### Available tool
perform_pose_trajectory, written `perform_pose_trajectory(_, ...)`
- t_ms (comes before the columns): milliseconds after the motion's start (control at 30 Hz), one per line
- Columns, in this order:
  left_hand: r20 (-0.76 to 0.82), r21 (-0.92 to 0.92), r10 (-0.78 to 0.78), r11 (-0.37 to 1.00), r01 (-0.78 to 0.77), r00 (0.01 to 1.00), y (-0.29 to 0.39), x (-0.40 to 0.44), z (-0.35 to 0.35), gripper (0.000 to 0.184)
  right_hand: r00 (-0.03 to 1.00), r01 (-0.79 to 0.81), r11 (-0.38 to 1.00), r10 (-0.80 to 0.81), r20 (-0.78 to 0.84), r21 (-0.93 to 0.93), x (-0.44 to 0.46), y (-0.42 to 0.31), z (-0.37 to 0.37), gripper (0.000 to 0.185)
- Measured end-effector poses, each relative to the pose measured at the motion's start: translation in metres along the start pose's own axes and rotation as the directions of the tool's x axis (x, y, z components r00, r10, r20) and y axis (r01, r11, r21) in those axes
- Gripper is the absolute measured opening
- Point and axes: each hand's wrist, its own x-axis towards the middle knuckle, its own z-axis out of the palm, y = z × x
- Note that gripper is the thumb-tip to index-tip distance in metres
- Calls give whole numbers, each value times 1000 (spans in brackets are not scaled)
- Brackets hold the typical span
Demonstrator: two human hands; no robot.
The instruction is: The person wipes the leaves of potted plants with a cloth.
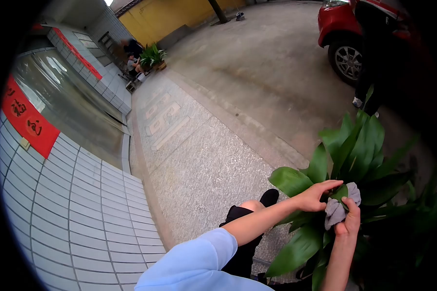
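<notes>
My right hand (pixel 348 220) is closed around a crumpled grey cloth (pixel 334 214), which is folded over a green leaf (pixel 341 192) of a potted plant. My left hand (pixel 318 195) comes in from the left at the same leaf, index finger along its upper edge and thumb lower down near the cloth. Its fingers curve around the leaf, with a gap between index finger and thumb. Broad glossy leaves (pixel 301 250) of the plant spread around both hands. The pot is hidden below the foliage.
A white tiled wall (pixel 82 218) with a red paper banner (pixel 29 116) runs along the left. Speckled paving (pixel 204 169) lies ahead. A red car (pixel 342 34) and a standing person in dark clothes (pixel 374 53) are at upper right. Farther off, people sit near another plant (pixel 152 56).
</notes>
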Motion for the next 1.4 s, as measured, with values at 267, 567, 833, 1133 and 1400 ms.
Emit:
perform_pose_trajectory(267,-162,423,62,906,13,985,-30,2,8,78,997,67,993,-65,33,-94,-2,14,5,36)
perform_pose_trajectory(567,-170,411,65,911,11,983,-34,1,15,69,996,84,985,-76,56,-148,-8,13,16,38)
perform_pose_trajectory(833,-179,412,70,911,10,981,-35,0,14,66,997,69,987,-62,54,-148,-5,15,15,38)
perform_pose_trajectory(1133,-171,436,18,898,60,985,-27,-2,13,68,998,44,991,-39,43,-124,-4,15,11,34)
perform_pose_trajectory(1400,-169,458,22,887,59,985,-30,-1,14,70,999,23,996,-20,48,-82,-7,14,16,35)
